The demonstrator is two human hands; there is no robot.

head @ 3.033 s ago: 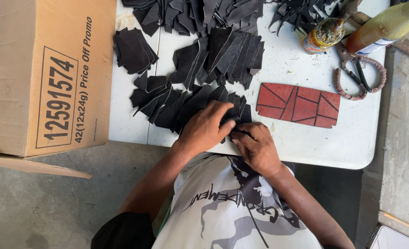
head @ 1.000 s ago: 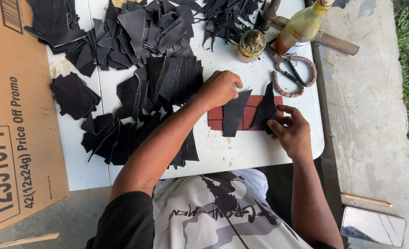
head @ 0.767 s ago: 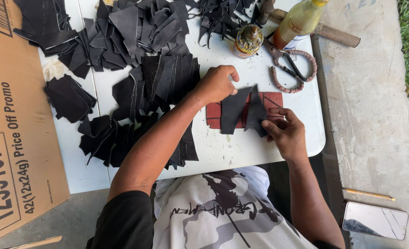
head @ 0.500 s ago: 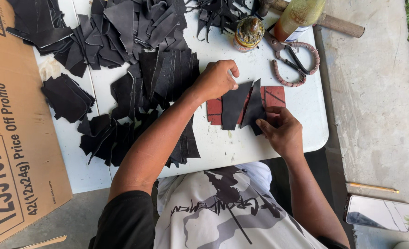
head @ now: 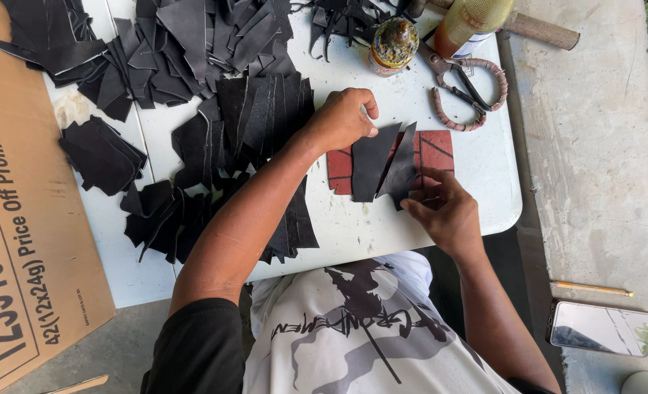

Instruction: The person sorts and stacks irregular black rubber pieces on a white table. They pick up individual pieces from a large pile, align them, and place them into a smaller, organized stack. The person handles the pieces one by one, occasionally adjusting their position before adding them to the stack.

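Left hand (head: 344, 117), grip curled, pinching the far edge of a black leather piece (head: 371, 162) between thumb and fingers. Right hand (head: 444, 211), grip part-closed, fingertips pressing the near end of a second, narrower black piece (head: 403, 166); whether pinched or merely pressed cannot be told. Both pieces lying across a red template (head: 433, 148) scored with dark lines, at the right, near part of the desk (head: 484, 182), the two pieces touching along one edge and forming a shallow V.

Then, by size: a large cardboard box (head: 17, 241) at the left, overlapping the desk's left edge. White desk, stained, bearing everything else. Broad heap of black leather offcuts (head: 185, 44) along the far side, spreading left. A fanned stack of black pieces (head: 258, 117) just left of the left forearm, more of them (head: 163, 219) nearer, under the arm. A separate small stack (head: 101, 153) further left. Hammer handle (head: 539, 31) at the far right corner. Yellow-amber bottle (head: 470, 22) beside it. Scissors (head: 464, 84) with cord-wrapped handles, far of the template and apart from it. Round jar (head: 395, 42) with a mottled lid, left of the scissors.

On the concrete floor (head: 594, 182) at the right: a phone (head: 601, 328), face up, and a pencil (head: 590, 289) just far of it.
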